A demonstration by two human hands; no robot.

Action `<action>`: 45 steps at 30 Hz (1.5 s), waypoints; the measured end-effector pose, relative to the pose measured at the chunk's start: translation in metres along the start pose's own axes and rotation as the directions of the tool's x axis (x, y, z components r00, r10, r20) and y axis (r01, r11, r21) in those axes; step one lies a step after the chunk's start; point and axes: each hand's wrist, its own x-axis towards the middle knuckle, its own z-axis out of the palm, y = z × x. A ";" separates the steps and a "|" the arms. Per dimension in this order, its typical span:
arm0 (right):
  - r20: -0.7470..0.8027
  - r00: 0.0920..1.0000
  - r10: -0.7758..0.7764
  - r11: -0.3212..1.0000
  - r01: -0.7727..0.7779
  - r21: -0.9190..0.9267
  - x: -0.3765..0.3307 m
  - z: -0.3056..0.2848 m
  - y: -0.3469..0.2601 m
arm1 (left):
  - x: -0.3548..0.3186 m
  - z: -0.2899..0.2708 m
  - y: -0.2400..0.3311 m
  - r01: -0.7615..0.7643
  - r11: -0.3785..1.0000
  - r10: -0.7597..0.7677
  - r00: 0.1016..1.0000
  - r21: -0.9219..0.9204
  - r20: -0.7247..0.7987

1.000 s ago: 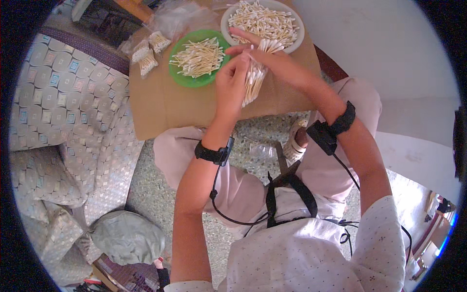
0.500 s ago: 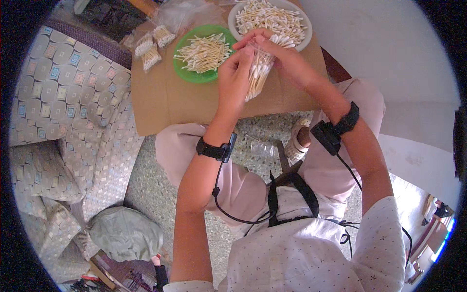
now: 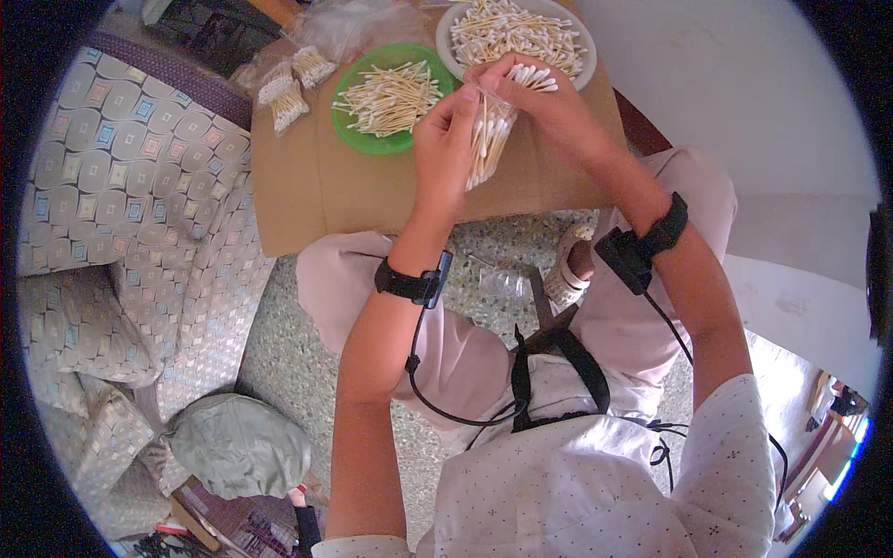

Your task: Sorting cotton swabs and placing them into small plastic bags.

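Observation:
My left hand (image 3: 445,138) pinches the top edge of a small clear plastic bag (image 3: 486,139) partly filled with cotton swabs, holding it upright above the brown table (image 3: 316,191). My right hand (image 3: 535,93) grips a bunch of cotton swabs (image 3: 532,76) at the bag's mouth, their white tips sticking out to the right. A green plate (image 3: 391,98) with loose swabs lies just left of my hands. Behind my right hand stands a white plate (image 3: 516,35) heaped with swabs. Both wrists wear black bands with cables.
Filled small bags of swabs (image 3: 288,88) and a pile of empty clear bags (image 3: 344,20) lie at the table's far left. A patterned sofa (image 3: 121,195) stands to the left, a grey-green cushion (image 3: 237,445) on the floor. A clear bag (image 3: 502,281) lies between my knees.
The right hand has brought a bunch of swabs to the bag's mouth. The left hand has kept its hold on the bag. The view has shifted slightly.

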 end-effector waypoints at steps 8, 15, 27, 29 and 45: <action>-0.008 0.994 -0.111 0.989 0.110 -0.096 0.002 -0.001 0.003 | 0.003 0.003 0.000 -0.018 0.993 0.015 0.999 -0.117 -0.032; 0.056 0.981 -0.187 0.972 0.193 -0.138 0.007 -0.009 0.012 | 0.002 -0.001 -0.001 -0.109 0.992 0.110 0.994 0.056 -0.008; 0.123 0.968 -0.218 0.955 0.237 -0.177 0.001 0.003 0.007 | 0.002 -0.004 0.001 -0.041 0.999 0.041 0.999 0.015 0.005; 0.060 0.995 -0.085 0.994 0.089 -0.068 0.001 -0.004 0.009 | 0.002 -0.002 0.002 -0.081 0.997 0.081 0.996 0.002 0.022; 0.278 0.956 0.097 0.986 -0.130 0.103 -0.007 0.009 -0.027 | -0.003 -0.011 0.018 -0.388 0.889 0.336 0.914 0.244 0.227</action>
